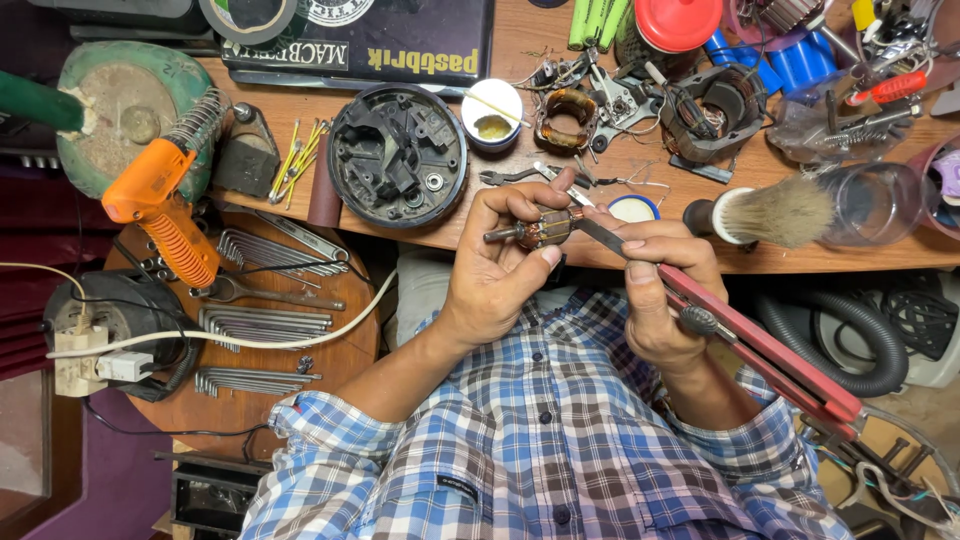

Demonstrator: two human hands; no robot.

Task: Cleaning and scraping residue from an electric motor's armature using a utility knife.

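Copper-wound motor rotor (537, 230) sits gripped in the left hand (497, 262) just off the surface's (640, 252) near edge, while the right hand (655, 290) closes on a red-handled saw (740, 335) — blade laid against the rotor, work seemingly mid-way — other motor parts lie dismantled behind.

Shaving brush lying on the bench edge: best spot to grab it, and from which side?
Grip the dark handle of the shaving brush, coming from above with fingers across it. It lies on its side, bristles against the glass jar, so the handle end is the free, firm part.
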